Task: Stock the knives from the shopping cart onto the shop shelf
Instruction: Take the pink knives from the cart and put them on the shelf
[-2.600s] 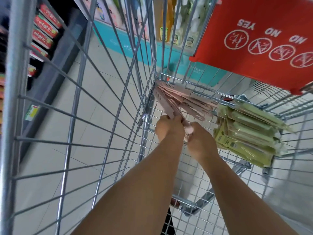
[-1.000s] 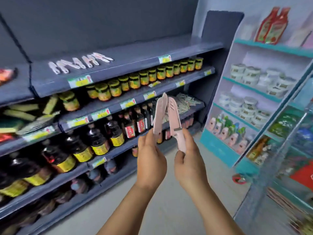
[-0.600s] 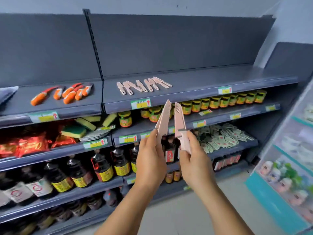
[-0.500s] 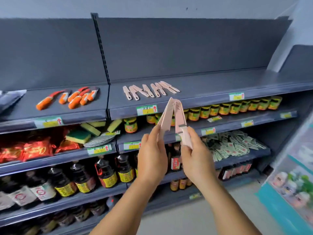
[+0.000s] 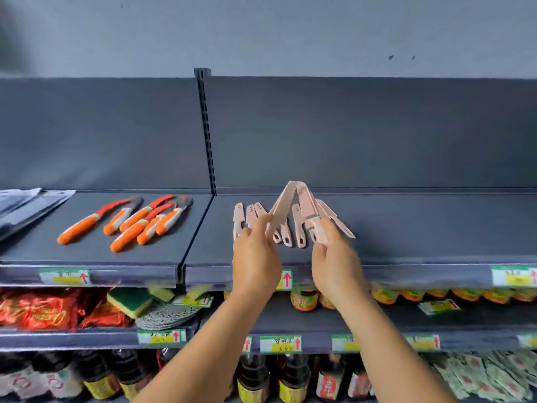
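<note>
The dark grey top shelf [image 5: 406, 228] already carries a row of pink sheathed knives [image 5: 299, 228] lying flat, with orange-handled knives [image 5: 130, 222] well to the left. The left hand [image 5: 255, 257] pinches one pink knife [image 5: 280, 210] and the right hand [image 5: 334, 263] pinches another [image 5: 308, 210], tips leaning together above the row, possibly touching. Best lay each down parallel beside the row, handles toward the shelf edge.

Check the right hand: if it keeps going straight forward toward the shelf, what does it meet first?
Most likely the pink knives already lying on the top shelf. The right hand holds its own pink knife tip-forward just above that row, so it would land among them. Depth is hard to judge from this view.
</note>
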A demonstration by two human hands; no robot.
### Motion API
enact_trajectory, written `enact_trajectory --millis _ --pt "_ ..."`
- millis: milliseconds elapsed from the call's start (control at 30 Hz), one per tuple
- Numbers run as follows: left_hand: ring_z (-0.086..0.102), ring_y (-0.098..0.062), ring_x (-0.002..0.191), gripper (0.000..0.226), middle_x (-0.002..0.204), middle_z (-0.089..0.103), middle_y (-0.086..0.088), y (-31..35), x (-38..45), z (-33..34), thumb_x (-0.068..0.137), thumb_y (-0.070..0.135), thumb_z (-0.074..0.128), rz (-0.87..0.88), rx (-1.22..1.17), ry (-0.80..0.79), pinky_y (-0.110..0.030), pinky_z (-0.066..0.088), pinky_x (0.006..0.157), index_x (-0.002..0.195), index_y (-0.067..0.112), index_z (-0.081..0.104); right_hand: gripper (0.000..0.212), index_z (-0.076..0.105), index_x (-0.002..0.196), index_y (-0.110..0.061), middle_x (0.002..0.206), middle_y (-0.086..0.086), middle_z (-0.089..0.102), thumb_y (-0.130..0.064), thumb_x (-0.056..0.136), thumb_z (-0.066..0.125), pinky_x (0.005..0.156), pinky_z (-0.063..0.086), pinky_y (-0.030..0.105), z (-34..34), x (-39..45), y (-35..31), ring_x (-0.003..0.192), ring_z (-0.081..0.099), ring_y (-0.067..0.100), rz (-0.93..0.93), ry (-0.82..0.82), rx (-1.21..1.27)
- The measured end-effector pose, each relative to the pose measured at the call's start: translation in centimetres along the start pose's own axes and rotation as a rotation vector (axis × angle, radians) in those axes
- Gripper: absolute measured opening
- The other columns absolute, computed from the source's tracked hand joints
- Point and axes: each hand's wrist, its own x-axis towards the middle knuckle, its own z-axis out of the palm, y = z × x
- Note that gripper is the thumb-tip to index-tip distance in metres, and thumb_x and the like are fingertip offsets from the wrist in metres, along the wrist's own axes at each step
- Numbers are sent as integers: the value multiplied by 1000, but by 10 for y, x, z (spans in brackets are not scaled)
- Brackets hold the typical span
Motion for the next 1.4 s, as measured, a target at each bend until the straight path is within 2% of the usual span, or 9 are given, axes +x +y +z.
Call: enact_trajectory --millis 167,233,367,467,633,867,1133,1267,1400 --pt "43 -32 127 53 128 46 -12 -3 45 17 96 1 32 -68 116 -36 -35 47 94 139 28 42 47 32 141 -18 134 11 49 -8 96 41 89 44 33 25 54 -6 117 49 28 -41 -23 -112" --pt "47 -26 119 56 132 42 -9 -3 55 22 95 0 34 -78 173 -72 -25 41 90 143 29 38 44 34 138 -16 139 12 43 -8 95 42 95 41 35 33 68 -8 124 43 29 -45 -53 -162" --pt "44 -25 120 55 137 33 -7 -11 75 33 91 3 41 -132 223 -113 -27 38 82 140 27 41 49 28 142 -9 151 16 22 -12 95 40 109 30 38 47 92 -10 138 24 32 -7 -153 -244" --pt "37 -28 126 48 135 32 -8 -21 86 42 92 9 44 -160 284 -196 -33 42 91 139 22 43 54 27 144 -8 148 16 26 -8 93 44 105 34 38 58 103 -8 133 29 32 41 -216 -329" --pt "37 -31 119 36 133 40 -10 -34 95 53 90 18 46 -70 506 -357 -34 31 100 125 11 51 54 33 141 -14 145 8 31 -10 90 51 103 34 36 72 109 -1 129 28 30 12 -290 -482" --pt "31 -30 128 53 142 39 -9 -41 91 53 92 21 42 -37 577 -414 -36 27 107 142 6 31 50 29 144 -19 150 0 27 -23 96 44 107 27 38 78 106 3 134 24 27 -20 -286 -515" --pt "31 -26 131 46 146 38 -7 -20 72 22 100 22 34 116 419 -239 -32 26 105 144 10 30 47 26 145 -23 153 -2 24 -29 100 37 111 22 40 55 89 -4 139 22 24 -142 -139 -390" --pt "33 -23 129 42 140 46 -4 -14 42 0 99 20 39 241 294 -71 -32 26 110 140 12 39 43 40 139 -16 144 3 41 -26 98 40 110 26 37 34 59 -5 135 32 24 -285 82 -234" --pt "42 -18 121 39 131 52 1 -19 -3 -12 98 25 45 240 237 -27 -27 36 95 136 16 45 37 53 128 -12 131 4 53 -24 95 45 102 36 38 25 13 3 123 46 26 -322 145 -100"
